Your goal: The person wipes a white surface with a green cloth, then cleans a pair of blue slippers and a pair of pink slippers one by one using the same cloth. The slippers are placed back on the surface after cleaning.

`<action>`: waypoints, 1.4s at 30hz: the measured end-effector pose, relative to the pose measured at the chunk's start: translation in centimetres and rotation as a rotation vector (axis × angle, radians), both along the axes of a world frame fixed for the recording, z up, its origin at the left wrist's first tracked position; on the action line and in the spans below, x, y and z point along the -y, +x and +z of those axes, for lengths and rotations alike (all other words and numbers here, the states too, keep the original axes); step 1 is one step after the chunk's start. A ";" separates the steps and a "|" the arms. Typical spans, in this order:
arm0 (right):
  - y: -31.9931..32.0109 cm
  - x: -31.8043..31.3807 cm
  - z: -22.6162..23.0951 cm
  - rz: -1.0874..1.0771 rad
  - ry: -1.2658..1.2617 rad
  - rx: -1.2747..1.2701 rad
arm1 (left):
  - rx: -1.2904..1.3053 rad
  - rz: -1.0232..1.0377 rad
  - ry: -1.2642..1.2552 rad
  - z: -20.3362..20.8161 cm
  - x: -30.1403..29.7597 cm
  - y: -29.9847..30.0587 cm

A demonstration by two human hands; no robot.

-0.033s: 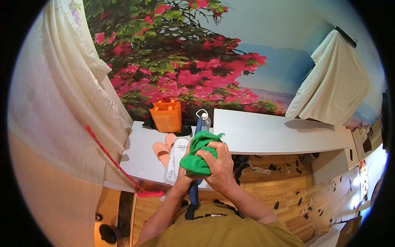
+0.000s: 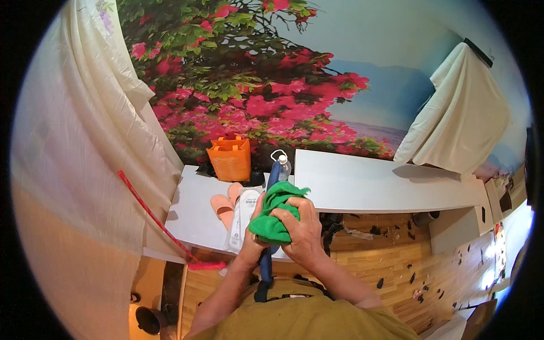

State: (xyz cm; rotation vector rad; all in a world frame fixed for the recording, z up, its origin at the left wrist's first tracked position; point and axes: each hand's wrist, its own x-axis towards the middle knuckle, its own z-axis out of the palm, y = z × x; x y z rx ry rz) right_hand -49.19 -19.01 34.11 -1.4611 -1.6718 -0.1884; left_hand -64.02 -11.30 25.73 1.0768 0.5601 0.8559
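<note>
Head view: left hand [image 2: 254, 243] and right hand [image 2: 304, 229] are wrapped around the green cloth [image 2: 269, 228], before the mustard shirt [image 2: 317, 314] (underside hidden); it is bunched, not yet spread; dark scraps [image 2: 381, 282] litter the floor [image 2: 357, 272].

Worn on the head, a wide fisheye camera looks forward and down, close above the hands [image 2: 305, 237]. It faces the far wall [image 2: 272, 90], taking in the curtain [image 2: 85, 124] left and the floor [image 2: 396, 258] near right.
</note>
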 end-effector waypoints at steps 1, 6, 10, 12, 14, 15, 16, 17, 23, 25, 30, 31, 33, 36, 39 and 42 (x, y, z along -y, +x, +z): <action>0.1 0.3 -0.4 0.017 -0.004 0.003 | 0.010 0.020 0.027 0.0 -0.3 0.1; -0.2 1.1 -2.3 0.164 -0.079 -0.086 | 0.056 0.055 0.131 -1.2 -1.0 -0.6; -0.6 1.3 -3.2 0.247 -0.123 -0.274 | 0.072 0.012 0.066 -1.1 -1.2 -1.7; -0.3 1.4 -3.4 0.286 -0.142 -0.377 | 0.078 -0.018 -0.057 -0.6 -1.3 -2.3; 0.4 1.2 -4.1 0.308 -0.144 -0.461 | 0.110 -0.067 -0.173 0.7 -1.3 -3.3; 0.7 1.2 -4.2 0.314 -0.147 -0.504 | 0.102 -0.080 -0.206 1.2 -1.3 -3.5; 1.0 1.1 -4.2 0.319 -0.148 -0.546 | 0.094 -0.092 -0.238 1.7 -1.4 -3.6; 1.7 1.0 -4.9 0.323 -0.167 -0.607 | 0.112 -0.132 -0.243 0.8 -1.9 -4.1; 6.7 0.4 -7.8 0.050 -0.180 -1.361 | 0.218 -0.275 -0.285 0.5 -2.6 -4.4; 7.6 -0.1 -6.9 0.061 -0.063 -1.280 | 0.234 -0.350 -0.224 0.7 -2.8 -4.1; 3.6 -1.7 0.0 0.145 0.007 -0.526 | 0.408 -0.303 -0.399 2.2 0.0 -1.6; 2.6 -1.8 0.7 0.169 -0.006 -0.365 | 0.299 -0.191 -0.458 1.0 0.1 -2.3; 1.4 -1.9 0.6 0.208 -0.052 -0.242 | 0.207 -0.117 -0.429 -0.2 -0.5 -2.4; 1.7 -2.1 -0.8 0.280 -0.142 -0.353 | 0.069 -0.009 -0.399 -1.7 -0.9 -1.8; 1.4 -1.0 -2.7 0.398 -0.288 -0.351 | 0.238 -0.013 -0.423 0.4 -0.9 -1.3; 1.0 1.3 -6.3 0.399 -0.467 -0.237 | 0.194 -0.155 -0.166 0.8 -2.9 -1.5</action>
